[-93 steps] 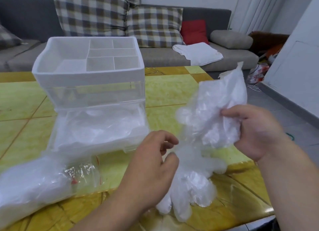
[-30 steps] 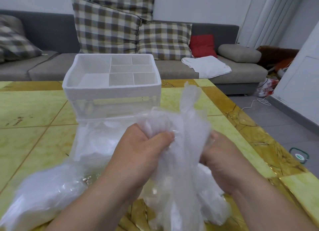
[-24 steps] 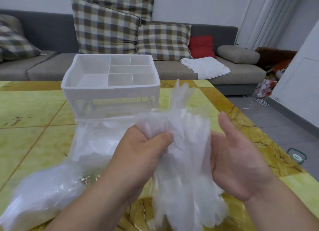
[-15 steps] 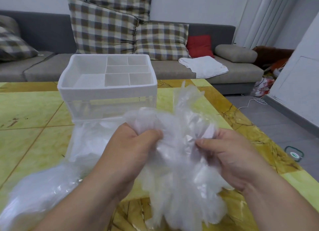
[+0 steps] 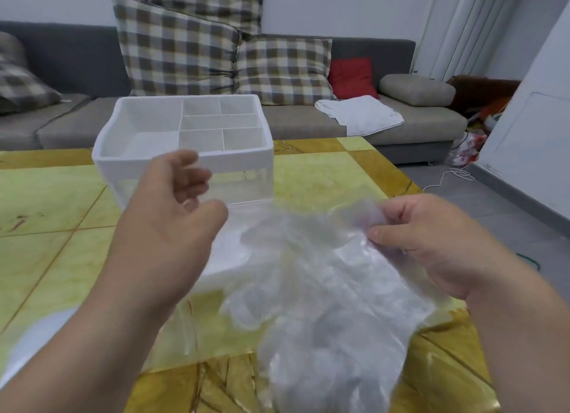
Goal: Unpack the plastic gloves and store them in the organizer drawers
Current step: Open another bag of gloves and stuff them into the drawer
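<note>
My right hand [image 5: 431, 243] pinches the plastic gloves [image 5: 324, 304] at their upper edge between thumb and curled fingers [image 5: 401, 210]; the bunch hangs below them, above the table [image 5: 46, 212]. My left hand [image 5: 172, 224] holds nothing, fingers loosely curled, the white organizer [image 5: 191, 162] just beyond them.

Crumpled clear gloves [image 5: 324, 289] bunch before white organizer [image 5: 185, 159].
</note>
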`<control>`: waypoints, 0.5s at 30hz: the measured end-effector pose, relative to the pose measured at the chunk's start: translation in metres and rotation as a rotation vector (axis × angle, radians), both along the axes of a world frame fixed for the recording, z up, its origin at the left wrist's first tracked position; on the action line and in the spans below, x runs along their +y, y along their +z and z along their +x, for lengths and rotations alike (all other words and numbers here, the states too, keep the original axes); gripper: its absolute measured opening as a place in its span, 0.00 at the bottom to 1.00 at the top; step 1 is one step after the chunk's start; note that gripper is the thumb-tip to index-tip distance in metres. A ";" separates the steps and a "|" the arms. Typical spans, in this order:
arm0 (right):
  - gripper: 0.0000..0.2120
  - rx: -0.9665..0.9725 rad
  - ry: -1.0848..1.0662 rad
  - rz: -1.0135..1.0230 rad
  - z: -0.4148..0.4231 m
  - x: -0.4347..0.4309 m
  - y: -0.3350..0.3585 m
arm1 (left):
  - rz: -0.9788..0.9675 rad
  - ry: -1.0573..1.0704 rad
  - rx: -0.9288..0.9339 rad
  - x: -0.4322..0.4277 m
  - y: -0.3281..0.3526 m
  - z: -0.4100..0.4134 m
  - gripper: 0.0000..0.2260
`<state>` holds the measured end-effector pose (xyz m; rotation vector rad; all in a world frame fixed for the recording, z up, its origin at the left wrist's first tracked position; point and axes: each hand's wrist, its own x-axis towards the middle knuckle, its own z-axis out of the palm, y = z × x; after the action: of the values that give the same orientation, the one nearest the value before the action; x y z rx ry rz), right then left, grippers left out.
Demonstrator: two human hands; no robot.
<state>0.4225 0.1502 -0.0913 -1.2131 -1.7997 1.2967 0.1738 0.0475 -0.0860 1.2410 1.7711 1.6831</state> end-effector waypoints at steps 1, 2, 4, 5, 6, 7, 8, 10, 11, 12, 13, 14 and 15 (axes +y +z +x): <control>0.07 -0.077 0.056 0.046 -0.003 -0.001 0.001 | 0.055 -0.069 0.079 -0.002 0.001 0.004 0.29; 0.05 -0.142 0.112 0.086 -0.006 -0.002 0.002 | 0.065 -0.159 0.157 -0.004 0.001 0.011 0.31; 0.05 -0.208 0.221 0.143 -0.016 -0.006 0.003 | -0.024 -0.284 0.331 -0.006 -0.001 0.024 0.36; 0.06 -0.225 0.275 0.155 -0.021 -0.008 0.004 | -0.090 -0.297 0.432 -0.006 -0.007 0.028 0.38; 0.07 -0.237 0.325 0.158 -0.027 -0.011 0.005 | -0.161 -0.299 0.516 -0.004 -0.013 0.030 0.38; 0.08 -0.246 0.368 0.157 -0.031 -0.013 0.007 | -0.239 -0.325 0.549 -0.003 -0.018 0.032 0.35; 0.09 -0.254 0.403 0.154 -0.035 -0.016 0.008 | -0.306 -0.378 0.529 -0.001 -0.021 0.031 0.30; 0.12 -0.284 0.431 0.198 -0.042 -0.019 0.009 | -0.382 -0.500 0.394 0.002 -0.026 0.028 0.18; 0.13 -0.299 0.412 0.247 -0.045 -0.019 0.010 | -0.396 -0.527 0.322 0.002 -0.027 0.027 0.13; 0.15 -0.297 0.367 0.295 -0.047 -0.020 0.010 | -0.403 -0.529 0.269 0.002 -0.027 0.025 0.09; 0.17 -0.279 0.308 0.330 -0.050 -0.020 0.010 | -0.418 -0.513 0.235 0.000 -0.027 0.023 0.09; 0.19 -0.250 0.251 0.355 -0.052 -0.021 0.011 | -0.431 -0.496 0.200 -0.001 -0.026 0.021 0.13; 0.20 -0.219 0.192 0.371 -0.054 -0.020 0.011 | -0.437 -0.484 0.160 -0.002 -0.025 0.020 0.16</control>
<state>0.3689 0.1304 -0.0801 -1.0250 -2.2395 0.8948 0.1937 0.0456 -0.1113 1.4679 1.6306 0.8960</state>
